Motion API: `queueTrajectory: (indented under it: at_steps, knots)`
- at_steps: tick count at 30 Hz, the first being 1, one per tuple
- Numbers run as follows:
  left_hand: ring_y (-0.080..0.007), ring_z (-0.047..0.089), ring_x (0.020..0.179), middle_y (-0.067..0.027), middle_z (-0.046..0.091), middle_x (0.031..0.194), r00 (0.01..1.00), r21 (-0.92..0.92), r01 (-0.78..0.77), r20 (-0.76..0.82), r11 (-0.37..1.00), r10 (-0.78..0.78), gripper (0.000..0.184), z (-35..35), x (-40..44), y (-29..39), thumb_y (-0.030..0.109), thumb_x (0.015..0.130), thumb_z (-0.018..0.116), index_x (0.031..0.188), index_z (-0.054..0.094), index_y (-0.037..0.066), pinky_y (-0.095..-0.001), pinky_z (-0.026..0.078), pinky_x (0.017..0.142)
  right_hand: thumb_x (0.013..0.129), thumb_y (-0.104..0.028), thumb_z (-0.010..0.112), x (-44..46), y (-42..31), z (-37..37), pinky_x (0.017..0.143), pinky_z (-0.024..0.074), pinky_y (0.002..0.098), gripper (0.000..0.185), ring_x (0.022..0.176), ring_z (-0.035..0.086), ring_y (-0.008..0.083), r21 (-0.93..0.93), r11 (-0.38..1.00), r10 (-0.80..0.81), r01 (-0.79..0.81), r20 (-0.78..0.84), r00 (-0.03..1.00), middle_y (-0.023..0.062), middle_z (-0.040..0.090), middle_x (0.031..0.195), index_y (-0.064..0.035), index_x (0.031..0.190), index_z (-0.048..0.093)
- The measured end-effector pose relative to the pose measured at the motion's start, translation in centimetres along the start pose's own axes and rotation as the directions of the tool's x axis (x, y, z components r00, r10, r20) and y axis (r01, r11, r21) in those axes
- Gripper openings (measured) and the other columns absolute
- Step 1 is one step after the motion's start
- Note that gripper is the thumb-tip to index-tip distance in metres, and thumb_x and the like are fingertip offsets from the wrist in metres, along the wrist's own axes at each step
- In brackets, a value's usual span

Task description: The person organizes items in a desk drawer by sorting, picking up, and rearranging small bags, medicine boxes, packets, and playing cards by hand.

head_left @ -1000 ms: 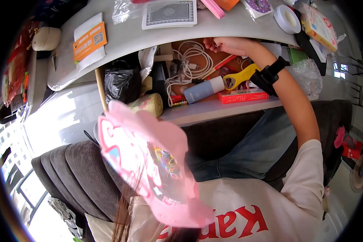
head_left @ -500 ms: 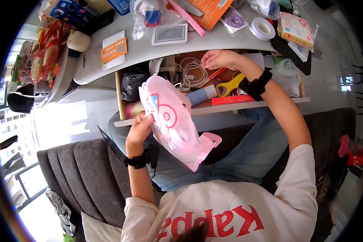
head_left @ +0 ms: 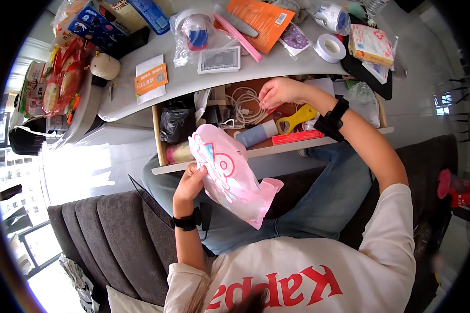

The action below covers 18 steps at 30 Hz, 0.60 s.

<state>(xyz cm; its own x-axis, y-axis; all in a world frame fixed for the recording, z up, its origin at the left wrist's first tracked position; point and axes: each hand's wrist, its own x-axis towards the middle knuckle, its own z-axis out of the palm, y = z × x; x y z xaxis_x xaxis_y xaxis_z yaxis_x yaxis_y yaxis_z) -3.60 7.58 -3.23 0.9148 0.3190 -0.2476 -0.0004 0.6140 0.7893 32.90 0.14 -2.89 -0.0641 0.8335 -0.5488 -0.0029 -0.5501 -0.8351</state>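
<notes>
My left hand (head_left: 189, 182) is closed on the near left edge of a pink plastic bag (head_left: 230, 169) with a printed cartoon outline. The bag hangs tilted over my lap and the front of an open drawer (head_left: 344, 137). My right hand (head_left: 278, 94) is over the drawer with its fingers loosely bent and somewhat apart, and I see nothing held in them. Close to its fingertips are a coiled white cable (head_left: 241, 104) and a red stick-like item. Nearer the drawer front are a yellow tool (head_left: 296, 119), a blue-and-white tube (head_left: 256, 134) and a red box (head_left: 297, 137).
A black plastic bag (head_left: 177, 122) fills the drawer's left side; clear plastic (head_left: 363, 101) lies at its right. On the desk above are a card deck (head_left: 219, 60), a tape roll (head_left: 330, 48), an orange packet (head_left: 261, 23) and a plush toy (head_left: 104, 65).
The view has shifted slightly. My right hand has come a little lower and nearer over the drawer. My left hand still holds the pink bag, now slightly lower and further right.
</notes>
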Motion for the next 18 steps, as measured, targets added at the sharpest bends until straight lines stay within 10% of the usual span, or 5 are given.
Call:
queueTrajectory:
  at_steps: [13,18]
  knots:
    - [-0.0088,0.058,0.082,-0.0039,0.066,0.092,0.997,0.060,0.056,-0.050,0.997,-0.053,0.030,1.8,-0.2,-1.3,0.025,0.093,0.051,0.096,0.065,-0.001,-0.0254,0.045,0.077,0.083,0.000,0.048,-3.1,2.6,0.4,0.065,0.0478,0.0233,0.014,0.070,0.054,0.0104,0.377,0.926,0.085,0.002,-0.215,0.973,0.0066,0.057,0.084,0.0010,0.095,0.054]
    - [-0.0049,0.055,0.072,0.0003,0.065,0.077,0.990,0.317,0.032,-0.137,0.948,0.012,0.032,3.6,-0.8,-0.5,0.027,0.094,0.051,0.087,0.066,-0.001,-0.0214,0.044,0.067,0.085,-0.002,0.043,-8.0,-0.7,3.6,0.054,0.0355,0.0206,0.010,0.060,0.040,0.0064,0.549,0.835,-0.017,0.017,-0.006,1.000,-0.0003,0.046,0.074,-0.0020,0.090,0.052]
